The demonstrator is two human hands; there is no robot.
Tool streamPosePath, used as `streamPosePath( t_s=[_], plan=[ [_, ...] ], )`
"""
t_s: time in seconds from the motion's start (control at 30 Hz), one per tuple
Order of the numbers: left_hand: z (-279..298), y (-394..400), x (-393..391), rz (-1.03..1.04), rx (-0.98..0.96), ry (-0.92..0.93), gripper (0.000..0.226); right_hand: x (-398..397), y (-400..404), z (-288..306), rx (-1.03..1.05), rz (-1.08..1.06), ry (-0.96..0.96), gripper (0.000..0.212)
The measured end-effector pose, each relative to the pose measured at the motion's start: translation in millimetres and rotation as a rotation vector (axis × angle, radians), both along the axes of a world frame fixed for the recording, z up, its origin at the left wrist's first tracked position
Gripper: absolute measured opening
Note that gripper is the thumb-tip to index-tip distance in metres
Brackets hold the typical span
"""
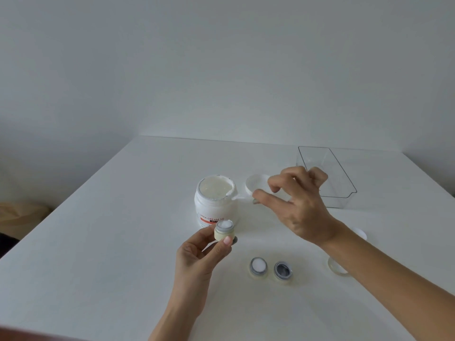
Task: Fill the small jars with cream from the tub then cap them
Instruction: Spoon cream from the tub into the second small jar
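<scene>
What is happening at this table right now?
A person is portioning cream from the open tub into small jars. The left hand holds one filled jar in front of the tub. The right hand hovers near the tub's lid, pinching something thin, perhaps a spatula. On the table stand a second filled jar and an empty jar, both uncapped.

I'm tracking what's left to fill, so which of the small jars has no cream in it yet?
The right-hand jar of the two standing on the table: its inside looks dark. Its neighbour and the jar held in the left hand both show white cream.
</scene>
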State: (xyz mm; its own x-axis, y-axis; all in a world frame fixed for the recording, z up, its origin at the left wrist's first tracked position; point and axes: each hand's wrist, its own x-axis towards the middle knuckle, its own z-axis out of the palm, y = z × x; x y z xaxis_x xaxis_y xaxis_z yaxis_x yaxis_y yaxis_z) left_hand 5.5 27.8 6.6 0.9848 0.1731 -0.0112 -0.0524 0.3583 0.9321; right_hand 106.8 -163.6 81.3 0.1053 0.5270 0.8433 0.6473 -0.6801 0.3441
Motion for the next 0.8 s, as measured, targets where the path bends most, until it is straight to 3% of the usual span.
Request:
streamPosePath(
  t_s=[0.1, 0.2, 0.3, 0.37, 0.5, 0.8],
  plan=[
    [-1, 0, 0, -0.004, 0.015, -0.008, 0.046, -10, 2, 5, 0.228, -0.007, 0.124, 0.015],
    [-1, 0, 0, -0.005, 0.03, -0.018, 0.044, -23, 11, 8, 0.451, -0.038, 0.497, 0.017],
    [-1, 0, 0, -0.006, 0.018, -0.023, 0.045, -32, 18, 6, 0.505, -0.032, 0.889, 0.023],
    [0, 0, 1, -0.008, 0.019, -0.028, 0.045, -36, 20, 5, 0.474, -0.024, 1.019, 0.023],
    [-1, -1, 1, 0.007, 0.045, -0.034, 0.041, -41, 26, 7, 0.428, -0.029, 1.069, 0.024],
    [-3, 0, 1, 0.018, 0.065, -0.044, 0.038, -37, 20, 7, 0.42, -0.188, 0.981, 0.028]
  ],
)
